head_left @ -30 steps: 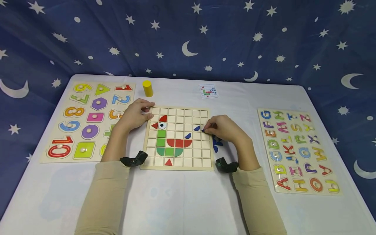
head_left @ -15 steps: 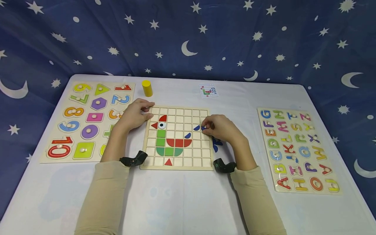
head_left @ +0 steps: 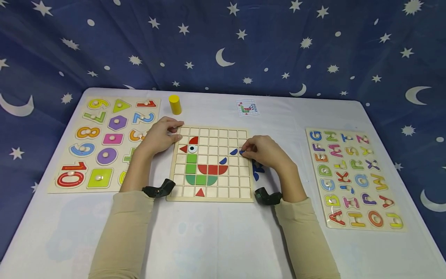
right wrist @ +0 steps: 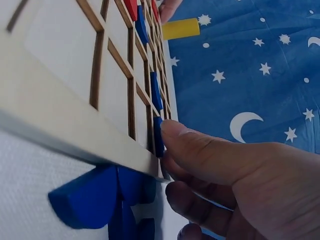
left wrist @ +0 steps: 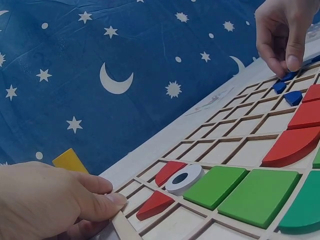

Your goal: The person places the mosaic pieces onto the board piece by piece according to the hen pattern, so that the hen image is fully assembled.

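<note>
A wooden grid board lies mid-table, with red, green and blue flat blocks forming a bird. My left hand grips its upper left corner, thumb and forefinger at the rim in the left wrist view. My right hand pinches a small blue curved-edge block in the board's right column. The right thumb touches that block's face; the other fingers are partly hidden behind it. Two similar blue blocks sit in squares to the left. A round eye piece lies among the red and green blocks.
Several loose blue blocks lie beside the board's right edge. A pattern card and a yellow cylinder are behind the board. A number puzzle lies left, an alphabet puzzle right.
My right hand has shifted slightly at the right column, and the blue block at its fingertips now lies in a square there. My left hand has stayed on the board's corner.
</note>
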### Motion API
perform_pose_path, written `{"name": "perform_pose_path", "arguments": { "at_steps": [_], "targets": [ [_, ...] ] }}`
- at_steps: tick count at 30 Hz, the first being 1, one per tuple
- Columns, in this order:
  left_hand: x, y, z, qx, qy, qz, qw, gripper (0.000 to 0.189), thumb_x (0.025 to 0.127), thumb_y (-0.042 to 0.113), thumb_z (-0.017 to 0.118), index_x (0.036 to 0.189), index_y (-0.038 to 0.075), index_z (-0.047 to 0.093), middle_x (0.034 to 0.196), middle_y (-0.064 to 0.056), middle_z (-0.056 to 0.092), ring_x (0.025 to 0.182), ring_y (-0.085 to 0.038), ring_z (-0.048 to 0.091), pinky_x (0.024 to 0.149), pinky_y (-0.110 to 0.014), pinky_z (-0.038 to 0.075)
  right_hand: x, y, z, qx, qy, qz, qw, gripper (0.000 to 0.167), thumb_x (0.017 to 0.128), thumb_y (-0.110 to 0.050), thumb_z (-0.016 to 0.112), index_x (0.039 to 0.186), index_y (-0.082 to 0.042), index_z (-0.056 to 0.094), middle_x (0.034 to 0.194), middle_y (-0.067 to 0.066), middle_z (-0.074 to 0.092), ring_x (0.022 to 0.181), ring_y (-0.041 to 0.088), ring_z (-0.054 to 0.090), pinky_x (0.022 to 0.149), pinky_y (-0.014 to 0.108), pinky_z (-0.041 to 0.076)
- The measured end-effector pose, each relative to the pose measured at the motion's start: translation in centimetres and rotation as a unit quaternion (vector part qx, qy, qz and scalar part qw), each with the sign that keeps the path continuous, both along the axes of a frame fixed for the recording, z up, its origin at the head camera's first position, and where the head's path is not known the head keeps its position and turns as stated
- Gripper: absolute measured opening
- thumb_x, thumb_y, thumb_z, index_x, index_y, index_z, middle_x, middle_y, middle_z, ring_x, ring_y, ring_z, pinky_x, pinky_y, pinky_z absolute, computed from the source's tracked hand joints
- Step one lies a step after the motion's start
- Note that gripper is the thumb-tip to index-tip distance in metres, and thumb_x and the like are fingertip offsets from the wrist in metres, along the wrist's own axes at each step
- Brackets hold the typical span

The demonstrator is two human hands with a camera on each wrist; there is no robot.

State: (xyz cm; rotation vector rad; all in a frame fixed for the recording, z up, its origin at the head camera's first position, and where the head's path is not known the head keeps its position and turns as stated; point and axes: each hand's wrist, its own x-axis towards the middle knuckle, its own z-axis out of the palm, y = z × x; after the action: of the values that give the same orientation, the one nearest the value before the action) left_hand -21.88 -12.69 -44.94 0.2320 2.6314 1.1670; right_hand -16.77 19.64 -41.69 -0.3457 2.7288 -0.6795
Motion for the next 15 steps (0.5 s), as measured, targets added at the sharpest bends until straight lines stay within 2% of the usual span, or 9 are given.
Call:
{"name": "perform_pose_path", "arguments": {
  "at_steps": [5,10,15],
  "targets": [
    [0.0,0.0,0.0,0.0,0.001,0.0,1.0,0.046,0.091,0.01,0.062,0.135,0.01,0.053,0.125,-0.008,0.047,0.108,-0.024,0.044,0.1,-0.042,0.037,-0.1,0.7,0.3,-0.015,-0.002,0.0,0.9999,0.013,0.088,-0.022,0.068,0.097,-0.013,0.071,0.083,0.0,0.066,0.072,0.015,0.057,0.068,0.029,0.048],
    [-0.1,0.1,-0.1,0.002,0.001,0.0,1.0,0.045,0.09,0.01,0.062,0.135,0.01,0.054,0.125,-0.007,0.047,0.107,-0.023,0.044,0.099,-0.041,0.037,-0.1,2.7,0.8,-0.009,-0.001,-0.024,0.9997,0.012,0.087,-0.021,0.069,0.095,-0.012,0.07,0.083,0.002,0.063,0.076,0.018,0.055,0.07,0.03,0.045],
    [0.0,0.1,-0.1,0.002,0.0,0.002,1.0,0.045,0.09,0.01,0.062,0.135,0.011,0.054,0.124,-0.007,0.047,0.107,-0.023,0.044,0.099,-0.041,0.037,0.1,4.4,1.2,0.021,-0.075,-0.041,0.9961,0.015,0.082,-0.021,0.074,0.093,-0.012,0.067,0.077,0.003,0.058,0.075,0.019,0.052,0.069,0.031,0.041]
  ]
}}
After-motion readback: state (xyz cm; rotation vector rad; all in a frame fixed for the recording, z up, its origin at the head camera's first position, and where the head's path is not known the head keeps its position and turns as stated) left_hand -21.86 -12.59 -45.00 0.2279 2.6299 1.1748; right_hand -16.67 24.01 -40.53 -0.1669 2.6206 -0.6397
